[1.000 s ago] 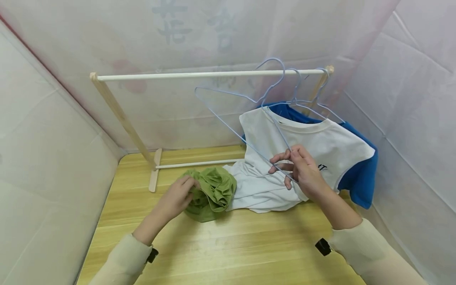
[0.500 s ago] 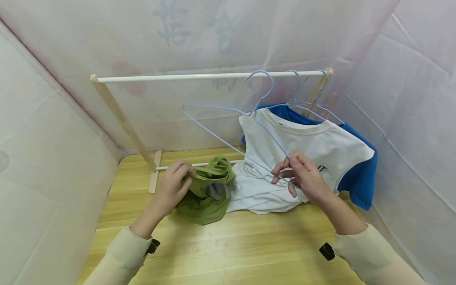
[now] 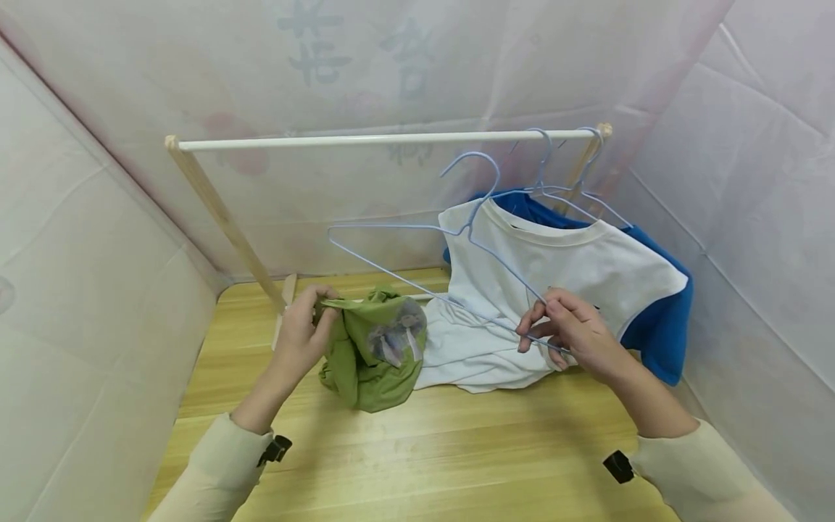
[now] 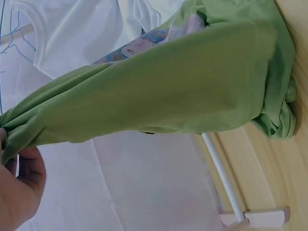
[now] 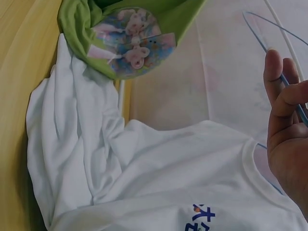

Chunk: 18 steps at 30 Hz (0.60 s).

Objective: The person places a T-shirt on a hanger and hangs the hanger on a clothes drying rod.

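Note:
My left hand (image 3: 306,326) pinches the edge of a green T-shirt (image 3: 352,333) and lifts it partly off the table. A round printed picture with toy animals (image 5: 134,41) shows on its front; the rest lies bunched. My right hand (image 3: 577,330) holds a light blue wire hanger (image 3: 398,226) by its right end, the hook pointing up and the other end reaching left above the green cloth. In the left wrist view the cloth (image 4: 159,91) stretches taut from the fingers. A white T-shirt (image 3: 541,254) hangs just behind the right hand.
A rack with a white top rail (image 3: 339,140) and wooden posts stands at the back. On its right end hang the white shirt and a blue shirt (image 3: 659,333) on blue hangers. The white shirt's lower part spreads over the wooden table (image 3: 404,464). Fabric walls (image 3: 85,290) enclose the table.
My left hand has drawn the green T-shirt's edge up and leftward, opening the bundle so its print shows. The hanger in my right hand has come down, its hook now below the rail.

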Tool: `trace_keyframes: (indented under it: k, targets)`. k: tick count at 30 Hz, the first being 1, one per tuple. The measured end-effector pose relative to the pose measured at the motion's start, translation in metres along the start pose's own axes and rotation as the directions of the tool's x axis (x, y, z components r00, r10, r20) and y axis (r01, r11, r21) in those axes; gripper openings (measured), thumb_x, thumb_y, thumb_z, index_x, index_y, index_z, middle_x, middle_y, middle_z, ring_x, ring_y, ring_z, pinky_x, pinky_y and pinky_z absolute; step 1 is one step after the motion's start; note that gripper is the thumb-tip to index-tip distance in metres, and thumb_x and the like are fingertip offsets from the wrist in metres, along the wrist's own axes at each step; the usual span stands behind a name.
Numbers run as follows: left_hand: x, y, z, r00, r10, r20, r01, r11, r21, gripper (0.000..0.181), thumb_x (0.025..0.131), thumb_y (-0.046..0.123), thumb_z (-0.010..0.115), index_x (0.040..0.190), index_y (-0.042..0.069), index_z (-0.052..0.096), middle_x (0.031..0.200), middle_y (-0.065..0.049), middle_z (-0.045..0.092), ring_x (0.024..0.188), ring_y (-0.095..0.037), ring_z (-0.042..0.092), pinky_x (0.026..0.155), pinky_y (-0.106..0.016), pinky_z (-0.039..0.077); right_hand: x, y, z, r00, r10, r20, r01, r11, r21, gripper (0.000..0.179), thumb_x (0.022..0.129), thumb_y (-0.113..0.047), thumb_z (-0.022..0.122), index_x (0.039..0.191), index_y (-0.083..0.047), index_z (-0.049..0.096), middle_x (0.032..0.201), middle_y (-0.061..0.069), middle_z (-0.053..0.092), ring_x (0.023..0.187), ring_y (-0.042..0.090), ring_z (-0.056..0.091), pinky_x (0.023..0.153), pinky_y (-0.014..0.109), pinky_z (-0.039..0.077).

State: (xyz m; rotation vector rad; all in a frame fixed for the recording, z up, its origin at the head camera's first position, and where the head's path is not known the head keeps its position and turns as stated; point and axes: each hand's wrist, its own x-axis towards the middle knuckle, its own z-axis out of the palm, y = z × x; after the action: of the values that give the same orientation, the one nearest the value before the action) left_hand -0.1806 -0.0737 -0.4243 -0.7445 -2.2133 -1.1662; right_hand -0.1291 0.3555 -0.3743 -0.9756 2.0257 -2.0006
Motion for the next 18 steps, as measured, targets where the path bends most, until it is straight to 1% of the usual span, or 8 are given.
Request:
trace_keyframes:
  k: [2,4,6,9,10,12,14,18]
  targets:
    - [0.001,-0.001,-0.001,0.999,-0.047,-0.008,0.047,0.999,-0.027,0.012,0.093,-0.008,0.062,0.102,-0.001,0.062,0.089,-0.010,0.066,0.053,-0.005,0.040,0.041,-0.015,0.033,-0.002,0.000,-0.002,1.000,-0.018,0.014,0.018,1.000,0.002,0.035,0.108,0.002,0.015,0.106,0.010,0.049,0.102,0.015,0.067,0.084,0.027,0.071,0.032,0.034,0.036]
    - [0.002,-0.001,-0.001,0.995,-0.097,-0.017,0.097,0.995,-0.039,0.012,0.091,-0.007,0.065,0.101,-0.001,0.064,0.094,-0.012,0.070,0.059,-0.006,0.046,0.044,-0.014,0.038,-0.003,-0.001,-0.004,1.000,-0.018,0.020,0.019,1.000,-0.010,0.035,0.107,0.004,0.015,0.105,0.010,0.050,0.099,0.016,0.066,0.082,0.027,0.072,0.032,0.034,0.035]
    - [0.005,-0.001,-0.002,0.988,-0.151,-0.020,0.149,0.987,-0.052,0.014,0.089,-0.007,0.068,0.102,-0.002,0.065,0.095,-0.014,0.071,0.065,-0.008,0.052,0.046,-0.014,0.042,-0.005,0.000,-0.007,1.000,-0.009,0.021,0.010,1.000,-0.024,0.035,0.107,0.004,0.017,0.104,0.009,0.051,0.095,0.017,0.066,0.080,0.027,0.072,0.031,0.034,0.034]
    - [0.008,-0.001,-0.006,0.978,-0.210,-0.012,0.209,0.976,-0.058,0.020,0.087,-0.006,0.071,0.106,-0.005,0.065,0.097,-0.019,0.067,0.075,-0.013,0.057,0.056,-0.014,0.049,-0.006,0.000,-0.011,1.000,0.007,0.030,-0.006,0.999,-0.037,0.034,0.108,0.003,0.018,0.104,0.008,0.052,0.090,0.017,0.065,0.075,0.026,0.071,0.030,0.035,0.031]
    - [0.009,-0.001,-0.007,0.974,-0.228,-0.007,0.227,0.972,-0.065,0.021,0.087,-0.005,0.072,0.107,-0.006,0.064,0.099,-0.020,0.065,0.076,-0.015,0.058,0.056,-0.014,0.050,-0.007,0.000,-0.013,0.999,0.013,0.035,-0.011,0.999,-0.041,0.034,0.108,0.003,0.019,0.104,0.008,0.052,0.088,0.016,0.064,0.073,0.026,0.070,0.030,0.035,0.030]
    - [0.011,-0.003,-0.011,0.971,-0.241,0.001,0.240,0.968,-0.075,0.024,0.087,-0.006,0.072,0.109,-0.008,0.063,0.102,-0.022,0.064,0.077,-0.018,0.057,0.058,-0.014,0.051,-0.007,0.000,-0.017,0.998,0.026,0.052,-0.024,0.999,-0.044,0.034,0.107,0.004,0.019,0.106,0.007,0.053,0.086,0.015,0.064,0.069,0.024,0.069,0.029,0.033,0.028]
    - [0.013,-0.005,-0.015,0.970,-0.245,0.002,0.244,0.966,-0.082,0.026,0.086,-0.006,0.072,0.111,-0.008,0.063,0.103,-0.021,0.064,0.077,-0.017,0.055,0.057,-0.013,0.049,-0.008,0.000,-0.022,0.997,0.040,0.067,-0.037,0.998,-0.045,0.035,0.107,0.004,0.019,0.108,0.006,0.054,0.084,0.014,0.062,0.066,0.022,0.067,0.028,0.031,0.028]
    - [0.017,-0.012,-0.021,0.971,-0.240,0.008,0.240,0.969,-0.066,0.029,0.086,-0.002,0.074,0.114,-0.001,0.066,0.104,-0.014,0.069,0.078,-0.012,0.053,0.053,-0.014,0.042,-0.007,-0.001,-0.032,0.994,0.045,0.099,-0.040,0.998,-0.057,0.040,0.106,0.007,0.018,0.111,0.002,0.058,0.080,0.012,0.061,0.062,0.020,0.065,0.028,0.025,0.027]
